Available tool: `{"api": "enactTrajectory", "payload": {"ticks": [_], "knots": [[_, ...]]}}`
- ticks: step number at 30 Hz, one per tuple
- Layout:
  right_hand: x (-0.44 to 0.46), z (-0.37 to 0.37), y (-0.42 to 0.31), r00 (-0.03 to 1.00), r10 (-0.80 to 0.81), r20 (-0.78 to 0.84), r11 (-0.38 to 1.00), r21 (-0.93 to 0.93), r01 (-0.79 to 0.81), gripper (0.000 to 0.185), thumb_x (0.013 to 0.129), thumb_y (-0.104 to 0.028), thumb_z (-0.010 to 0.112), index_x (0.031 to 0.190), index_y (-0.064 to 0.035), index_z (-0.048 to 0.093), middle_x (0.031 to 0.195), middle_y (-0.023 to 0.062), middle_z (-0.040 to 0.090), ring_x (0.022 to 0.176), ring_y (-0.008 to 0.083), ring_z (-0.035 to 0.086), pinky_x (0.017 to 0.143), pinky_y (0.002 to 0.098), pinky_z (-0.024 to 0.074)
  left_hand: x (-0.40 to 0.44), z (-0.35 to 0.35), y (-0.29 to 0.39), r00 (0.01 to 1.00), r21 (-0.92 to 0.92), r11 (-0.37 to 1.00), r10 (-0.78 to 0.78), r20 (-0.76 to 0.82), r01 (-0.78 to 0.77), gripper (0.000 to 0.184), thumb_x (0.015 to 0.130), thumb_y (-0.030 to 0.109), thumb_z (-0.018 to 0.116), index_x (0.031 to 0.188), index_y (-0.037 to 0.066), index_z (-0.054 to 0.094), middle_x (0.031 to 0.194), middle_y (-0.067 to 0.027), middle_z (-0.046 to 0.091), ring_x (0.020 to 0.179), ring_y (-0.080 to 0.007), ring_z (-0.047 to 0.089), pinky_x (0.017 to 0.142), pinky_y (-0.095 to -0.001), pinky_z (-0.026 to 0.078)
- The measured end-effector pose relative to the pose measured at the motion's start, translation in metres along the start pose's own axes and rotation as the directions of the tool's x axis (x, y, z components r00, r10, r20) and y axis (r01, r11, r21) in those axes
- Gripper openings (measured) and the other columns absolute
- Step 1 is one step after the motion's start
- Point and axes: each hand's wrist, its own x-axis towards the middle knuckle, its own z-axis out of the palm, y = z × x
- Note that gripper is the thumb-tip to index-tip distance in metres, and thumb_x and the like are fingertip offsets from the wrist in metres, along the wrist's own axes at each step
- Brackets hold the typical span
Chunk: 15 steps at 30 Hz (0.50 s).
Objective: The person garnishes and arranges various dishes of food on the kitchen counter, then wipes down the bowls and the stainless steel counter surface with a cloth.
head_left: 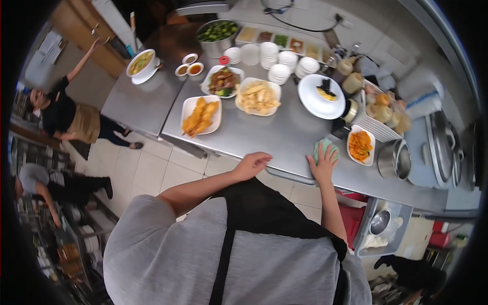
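Note:
My right hand (323,163) lies spread on a green cloth (326,150), pressed on the steel counter (284,145). To the right of it is a square white bowl of orange food (361,146). Near the counter's front edge, my left hand (252,165) has its fingers curled loosely; whether anything is in them is too small to tell. Beyond it stand a bowl of fried pieces (202,116), a bowl of pale chips (258,96) and a bowl of meat with greens (222,81). A round white plate (321,96) holds yellow and black food.
Stacked white cups (269,55), a pot of green vegetables (217,38) and sauce bottles (352,82) line the back. A soup bowl (141,65) stands at left. Metal pots (394,159) are at right. Two people (76,119) are at left, another at lower right.

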Motion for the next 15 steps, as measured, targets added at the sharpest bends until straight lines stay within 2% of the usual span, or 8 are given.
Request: {"api": "enactTrajectory", "payload": {"ticks": [2,4,8,9,10,11,13,15], "knots": [[0.019,0.023,-0.019,0.999,-0.038,-0.026,0.999,-0.008,0.038,0.057,0.08,-0.038,0.049,0.129,-0.0148,0.032,0.134,0.0213,0.023,0.123,0.0427,0.018,0.097,0.0555,0.0141,-0.041,-0.036,-0.017,0.974,-0.021,0.975,-0.223,-0.046,0.222,0.025,0.082,0.005,0.046,0.106,0.002,0.052,0.092,-0.0082,0.058,0.077,-0.0132,0.057,0.069,-0.0249,0.047],[0.032,0.036,-0.049,0.997,-0.059,-0.054,0.998,-0.014,0.058,0.061,0.08,-0.044,0.046,0.132,-0.0167,0.027,0.136,0.02,0.02,0.124,0.0425,0.015,0.097,0.0574,0.0115,-0.079,-0.069,-0.033,0.938,-0.125,0.958,-0.279,-0.205,0.257,0.024,0.083,0.006,0.044,0.105,0.001,0.052,0.087,-0.0075,0.059,0.073,-0.0131,0.058,0.067,-0.0247,0.047],[0.03,0.056,-0.142,0.931,-0.359,-0.07,0.933,-0.03,0.358,0.059,0.082,-0.043,0.044,0.132,-0.0171,0.027,0.135,0.0174,0.023,0.125,0.0397,0.017,0.1,0.0543,0.0091,-0.127,-0.139,-0.045,0.722,-0.356,0.885,-0.455,-0.521,0.301,0.022,0.086,0.011,0.041,0.103,0.002,0.052,0.085,-0.0071,0.058,0.072,-0.0126,0.057,0.064,-0.0244,0.048],[0.026,0.059,-0.169,0.91,-0.409,-0.06,0.912,-0.007,0.41,0.057,0.082,-0.043,0.043,0.131,-0.0167,0.029,0.135,0.0172,0.023,0.125,0.0393,0.017,0.1,0.0539,0.0099,-0.131,-0.156,-0.045,0.72,-0.356,0.884,-0.456,-0.522,0.302,0.022,0.086,0.011,0.041,0.103,0.002,0.052,0.085,-0.0071,0.058,0.072,-0.0126,0.057,0.064,-0.0244,0.048],[0.02,0.061,-0.195,0.888,-0.457,-0.052,0.889,0.016,0.458,0.056,0.082,-0.043,0.043,0.13,-0.0164,0.031,0.135,0.0169,0.023,0.125,0.0388,0.017,0.1,0.0534,0.0106,-0.133,-0.173,-0.045,0.648,-0.366,0.889,-0.453,-0.613,0.276,0.023,0.086,0.013,0.042,0.104,0.002,0.051,0.084,-0.0075,0.058,0.072,-0.013,0.057,0.064,-0.0245,0.048],[0.012,0.063,-0.219,0.863,-0.502,-0.059,0.859,0.08,0.505,0.055,0.081,-0.036,0.046,0.13,-0.0158,0.031,0.135,0.0169,0.023,0.125,0.0384,0.017,0.1,0.0537,0.0118,-0.131,-0.187,-0.046,0.566,-0.373,0.894,-0.446,-0.694,0.248,0.025,0.087,0.016,0.042,0.106,0.002,0.051,0.084,-0.008,0.058,0.071,-0.0134,0.057,0.064,-0.0245,0.048],[-0.001,0.067,-0.257,0.836,-0.544,-0.071,0.824,0.141,0.549,0.055,0.08,-0.03,0.05,0.129,-0.0152,0.032,0.135,0.0169,0.023,0.125,0.0379,0.017,0.099,0.054,0.0131,-0.121,-0.212,-0.052,0.563,-0.422,0.869,-0.491,-0.665,0.259,0.028,0.086,0.017,0.044,0.109,0.003,0.048,0.086,-0.0091,0.057,0.072,-0.0149,0.058,0.064,-0.0248,0.048],[-0.014,0.072,-0.279,0.715,-0.695,-0.08,0.688,0.217,0.693,0.057,0.069,-0.005,0.052,0.124,-0.0156,0.041,0.13,0.0166,0.034,0.122,0.0336,0.028,0.1,0.048,0.0206,-0.106,-0.233,-0.054,0.561,-0.469,0.841,-0.532,-0.634,0.268,0.032,0.086,0.019,0.045,0.113,0.003,0.046,0.087,-0.0103,0.057,0.072,-0.0164,0.058,0.064,-0.0251,0.049]]}}
